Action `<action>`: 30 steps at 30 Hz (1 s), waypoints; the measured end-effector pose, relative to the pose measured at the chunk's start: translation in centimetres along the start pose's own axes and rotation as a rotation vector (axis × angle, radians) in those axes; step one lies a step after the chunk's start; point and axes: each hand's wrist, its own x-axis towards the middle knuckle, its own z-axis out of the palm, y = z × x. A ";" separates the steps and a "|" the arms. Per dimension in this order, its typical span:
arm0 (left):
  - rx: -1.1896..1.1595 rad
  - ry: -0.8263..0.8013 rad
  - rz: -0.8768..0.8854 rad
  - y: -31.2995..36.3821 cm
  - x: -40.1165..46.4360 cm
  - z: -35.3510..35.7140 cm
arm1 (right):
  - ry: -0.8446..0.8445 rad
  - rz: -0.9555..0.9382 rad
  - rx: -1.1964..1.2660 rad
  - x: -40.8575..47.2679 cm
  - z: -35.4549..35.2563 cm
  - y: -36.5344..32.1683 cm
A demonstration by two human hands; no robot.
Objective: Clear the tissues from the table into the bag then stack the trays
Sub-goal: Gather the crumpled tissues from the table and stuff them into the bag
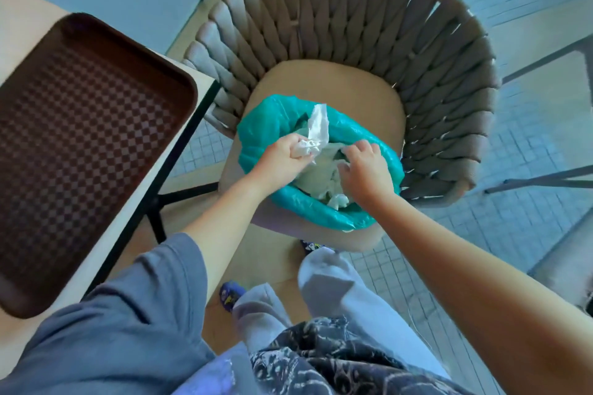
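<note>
A teal plastic bag lies open on a chair seat at the centre. My left hand grips a crumpled white tissue right over the bag's mouth. My right hand reaches into the bag with curled fingers among several white tissues inside; whether it holds one I cannot tell. A dark brown tray with a chequered surface lies on the table at the left.
The woven grey chair curves around the seat behind the bag. The beige table has a black frame at its right edge. Tiled floor lies to the right, with dark metal legs of other furniture.
</note>
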 end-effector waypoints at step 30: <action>0.452 0.083 0.156 -1.4 -6.0 -5.8 | 0.120 -0.362 0.073 0.2 -2.8 -8.1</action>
